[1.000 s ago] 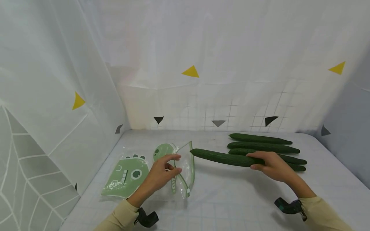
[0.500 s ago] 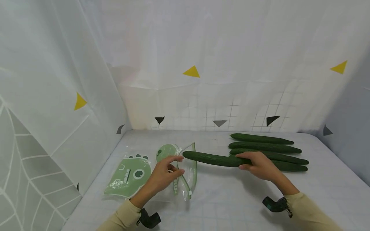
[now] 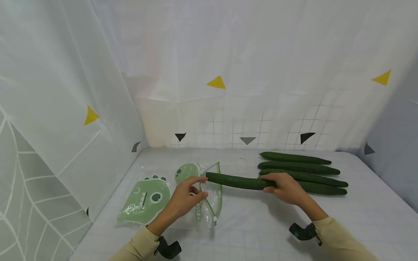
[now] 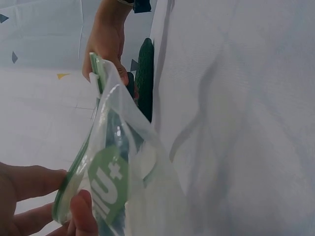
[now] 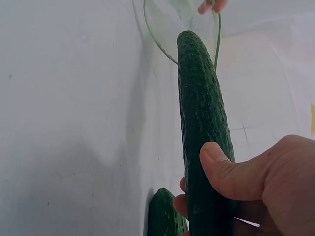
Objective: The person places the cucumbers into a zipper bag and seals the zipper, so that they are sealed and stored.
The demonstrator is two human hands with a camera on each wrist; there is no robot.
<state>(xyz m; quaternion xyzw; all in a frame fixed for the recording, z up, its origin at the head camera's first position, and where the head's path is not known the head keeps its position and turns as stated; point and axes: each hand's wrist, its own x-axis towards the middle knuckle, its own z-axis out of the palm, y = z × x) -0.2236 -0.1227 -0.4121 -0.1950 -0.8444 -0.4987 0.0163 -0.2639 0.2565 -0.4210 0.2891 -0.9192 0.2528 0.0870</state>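
Note:
My left hand (image 3: 183, 197) pinches the green-edged rim of a clear zip bag (image 4: 109, 179) with a pale green print, and the bag's mouth gapes towards the right. A long green cucumber (image 3: 235, 181) is gripped near its right part by my right hand (image 3: 285, 188), thumb on top in the right wrist view. Held above the table, the cucumber points left, and its far end is at the bag's open mouth, near my left fingertips. How far the end reaches inside is hard to tell.
Several more cucumbers (image 3: 298, 167) lie side by side on the white table (image 3: 248, 232) at the right, behind my right hand. A flat bag with a green monster print (image 3: 143, 201) lies left of my left forearm. White sheeting (image 3: 261, 54) encloses the back and sides.
My right hand has moved left with the cucumber, bringing its end from the bag's right rim across the mouth to near my left fingertips. My left hand has stayed nearly still.

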